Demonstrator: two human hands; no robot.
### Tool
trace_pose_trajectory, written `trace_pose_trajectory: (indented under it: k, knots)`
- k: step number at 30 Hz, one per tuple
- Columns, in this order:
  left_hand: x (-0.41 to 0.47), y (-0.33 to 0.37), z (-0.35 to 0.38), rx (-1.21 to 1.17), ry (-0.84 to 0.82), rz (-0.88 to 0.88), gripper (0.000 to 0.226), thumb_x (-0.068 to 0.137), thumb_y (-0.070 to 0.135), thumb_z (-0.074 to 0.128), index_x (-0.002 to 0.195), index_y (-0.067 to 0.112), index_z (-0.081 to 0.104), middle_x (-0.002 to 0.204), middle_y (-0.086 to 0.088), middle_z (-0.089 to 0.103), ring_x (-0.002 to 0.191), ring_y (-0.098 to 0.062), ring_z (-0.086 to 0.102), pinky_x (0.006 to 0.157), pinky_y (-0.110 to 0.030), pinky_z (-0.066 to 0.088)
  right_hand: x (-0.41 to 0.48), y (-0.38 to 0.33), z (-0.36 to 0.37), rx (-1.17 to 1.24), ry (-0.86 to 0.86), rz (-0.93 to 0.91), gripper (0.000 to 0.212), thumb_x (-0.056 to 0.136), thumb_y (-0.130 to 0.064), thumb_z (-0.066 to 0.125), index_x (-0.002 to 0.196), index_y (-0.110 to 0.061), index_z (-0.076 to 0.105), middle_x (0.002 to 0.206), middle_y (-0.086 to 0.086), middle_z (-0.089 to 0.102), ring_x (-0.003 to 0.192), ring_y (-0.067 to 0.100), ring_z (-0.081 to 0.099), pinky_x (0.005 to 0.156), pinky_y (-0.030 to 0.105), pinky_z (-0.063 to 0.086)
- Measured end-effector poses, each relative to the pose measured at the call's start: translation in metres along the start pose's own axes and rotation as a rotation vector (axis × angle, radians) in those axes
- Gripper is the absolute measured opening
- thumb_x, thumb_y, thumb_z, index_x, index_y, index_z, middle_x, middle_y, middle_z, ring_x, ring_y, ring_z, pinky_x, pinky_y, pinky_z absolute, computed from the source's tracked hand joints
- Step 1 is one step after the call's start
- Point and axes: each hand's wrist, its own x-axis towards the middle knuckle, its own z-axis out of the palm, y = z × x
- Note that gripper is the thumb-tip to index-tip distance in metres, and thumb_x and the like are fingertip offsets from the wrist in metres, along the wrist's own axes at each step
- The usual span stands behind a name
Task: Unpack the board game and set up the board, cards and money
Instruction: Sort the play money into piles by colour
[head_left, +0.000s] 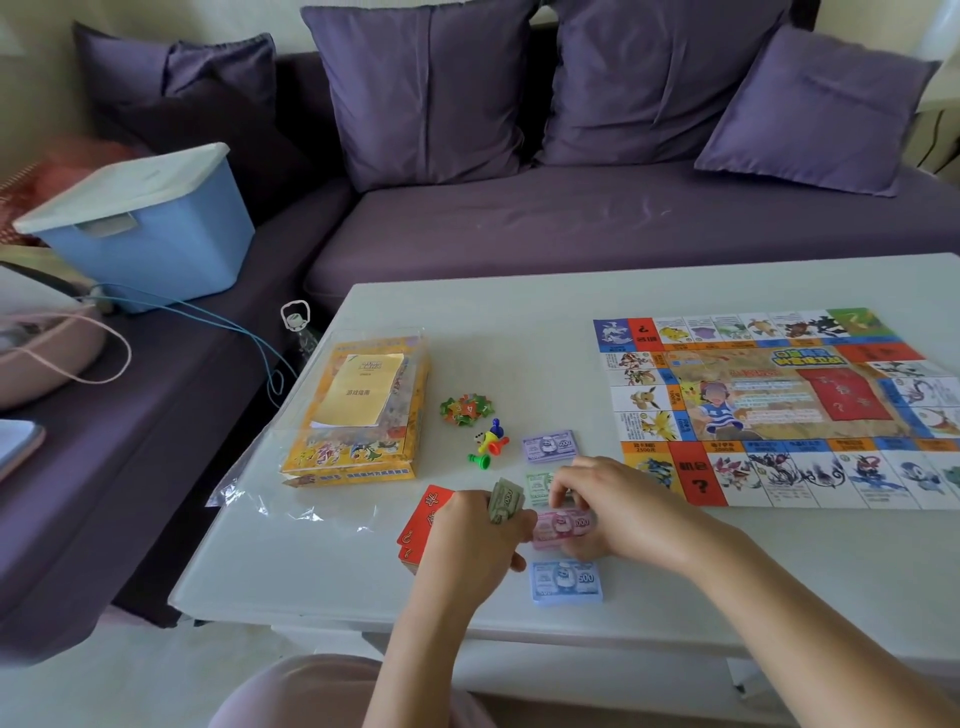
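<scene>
I see the left hand (467, 540) gripping a grey-green wad (505, 503) above the red cards (422, 525), the right hand (618, 506) pinching pink notes (558, 526). The blue notes (566, 582) marked "500" lie nearest the front edge of the table (337, 571). The purple notes (549, 445), pawns (488, 446) and box (358, 415) sit left of the board (779, 405), which lies flat at right, a red square marked "?".

**Purple sofa and its clutter behind a white table**

A purple corner sofa (571, 223) runs along the far and left edges of the white table (519, 312). Purple cushions (426, 93) lean against its back. On its left section sits a blue storage bin (156, 249) with a white lid (119, 182). A pink bag (47, 353) lies nearer the seat's front end. A thin blue cable (218, 317) trails between them. A bottle's white cap (295, 317) shows just off the table's far left corner.
</scene>
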Motion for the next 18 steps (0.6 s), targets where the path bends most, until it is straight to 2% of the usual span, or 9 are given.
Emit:
trace_pose_trajectory:
  k: [3,5,7,9,12,15,18]
  knots:
    - [0.003,-0.002,0.0,-0.055,0.022,-0.013,0.021,0.088,0.034,0.065,0.089,0.013,0.067,0.064,0.001,0.069,0.041,-0.001,0.054,0.048,-0.019,0.043,0.001,0.0,0.001,0.008,0.013,0.01,0.034,0.077,-0.034,0.074,0.106,-0.028,0.057,0.099,-0.015,0.046,0.089,0.004,0.042,0.068,0.015,0.035]
    - [0.005,-0.001,-0.002,-0.196,0.009,-0.023,0.027,0.09,0.038,0.061,0.088,0.012,0.066,0.073,-0.001,0.072,0.05,-0.008,0.058,0.05,-0.022,0.044,0.0,0.0,0.001,0.011,0.023,0.021,0.036,0.076,-0.04,0.075,0.105,-0.03,0.056,0.105,-0.014,0.048,0.093,0.004,0.046,0.077,0.023,0.043]
    - [0.003,0.003,-0.006,-0.366,-0.038,-0.029,0.034,0.093,0.041,0.054,0.089,0.009,0.064,0.078,-0.004,0.073,0.05,-0.009,0.058,0.047,-0.02,0.042,-0.002,0.0,-0.003,0.033,0.064,0.032,0.038,0.075,-0.049,0.074,0.104,-0.032,0.056,0.105,-0.014,0.047,0.095,0.003,0.047,0.08,0.025,0.045]
    - [0.0,0.008,-0.009,-0.631,-0.121,-0.084,0.04,0.097,0.04,0.045,0.095,0.005,0.063,0.079,-0.01,0.073,0.052,-0.012,0.059,0.048,-0.021,0.043,-0.003,-0.002,-0.012,0.06,0.143,0.041,0.033,0.077,-0.051,0.07,0.1,-0.03,0.058,0.099,-0.016,0.046,0.09,0.0,0.048,0.076,0.019,0.042]
    - [0.0,0.015,-0.011,-1.05,-0.243,-0.19,0.037,0.101,0.024,0.035,0.101,-0.001,0.063,0.077,-0.015,0.07,0.056,-0.017,0.061,0.049,-0.024,0.049,-0.008,-0.005,-0.026,0.142,0.342,0.057,0.018,0.085,-0.041,0.066,0.088,-0.024,0.062,0.085,-0.014,0.049,0.074,-0.001,0.049,0.065,0.013,0.038]
    - [0.003,0.017,-0.01,-1.189,-0.255,-0.175,0.031,0.1,0.009,0.035,0.102,-0.002,0.063,0.079,-0.016,0.07,0.067,-0.022,0.068,0.059,-0.029,0.058,-0.017,-0.008,-0.031,0.348,0.482,0.065,0.014,0.087,-0.03,0.067,0.079,-0.019,0.065,0.074,-0.009,0.06,0.071,0.0,0.054,0.063,0.011,0.04]
    - [0.004,0.017,-0.003,-1.199,-0.255,-0.124,0.026,0.098,0.004,0.039,0.107,-0.003,0.062,0.089,-0.017,0.071,0.08,-0.025,0.07,0.072,-0.036,0.059,-0.029,-0.007,-0.025,0.537,0.474,0.088,0.01,0.084,-0.03,0.07,0.079,-0.022,0.067,0.072,-0.009,0.067,0.067,0.0,0.059,0.063,0.011,0.043]
